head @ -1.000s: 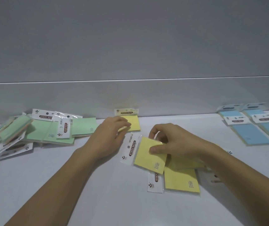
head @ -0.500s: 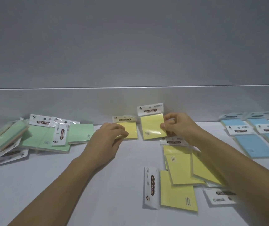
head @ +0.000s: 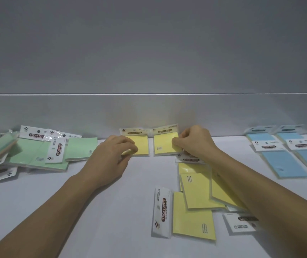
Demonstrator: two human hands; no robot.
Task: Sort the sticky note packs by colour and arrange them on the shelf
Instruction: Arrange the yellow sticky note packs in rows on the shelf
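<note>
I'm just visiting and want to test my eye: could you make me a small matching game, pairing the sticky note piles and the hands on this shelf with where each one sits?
Things:
1. green packs
2. blue packs
3. loose yellow packs
4. left hand

Places:
A. far right of the shelf
B. on the left yellow pack at the back wall
C. far left, in an untidy heap
D. front, under the right forearm

Pairs: 1-C, 2-A, 3-D, 4-B
</note>
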